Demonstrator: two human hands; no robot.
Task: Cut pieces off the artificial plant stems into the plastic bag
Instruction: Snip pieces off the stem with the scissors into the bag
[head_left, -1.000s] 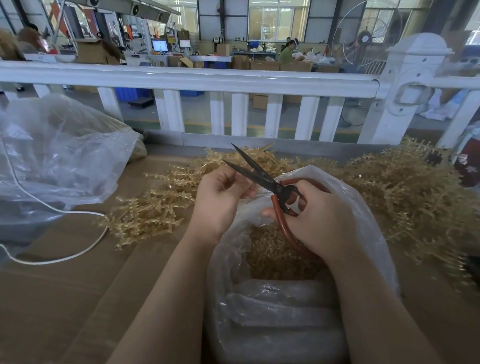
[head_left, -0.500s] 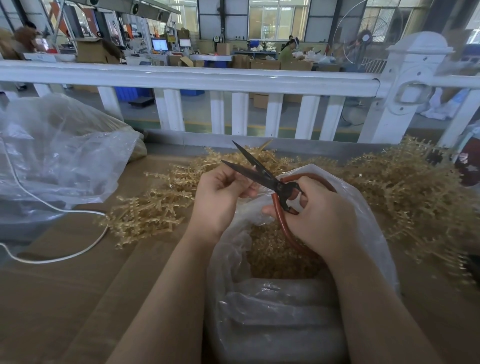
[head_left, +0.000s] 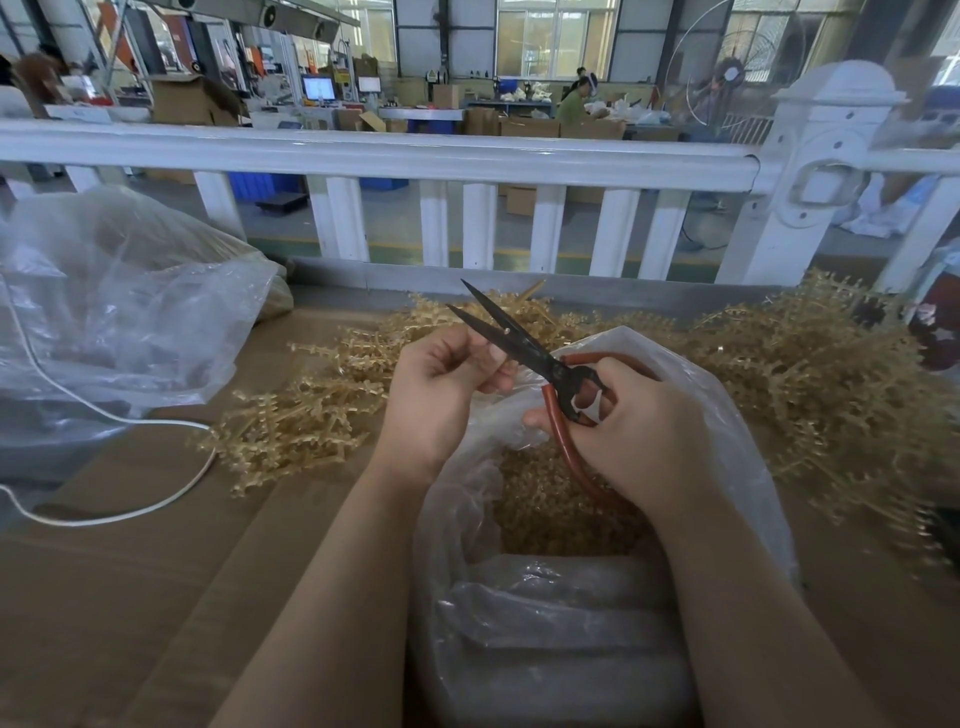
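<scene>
My right hand grips the red-handled scissors, whose dark blades stand apart and point up to the left. My left hand has its fingers curled just under the blades; whatever it pinches is hidden by the fingers. Both hands hover over the mouth of a clear plastic bag that holds several cut golden pieces. Golden artificial plant stems lie in a pile on the left and a bigger heap on the right.
The work surface is brown cardboard. A large clear plastic bag sits at the left with a white cord looping in front of it. A white railing runs along the far edge, with a workshop behind.
The scissor blades and both hands have shifted only slightly; the blades stay apart over the bag.
</scene>
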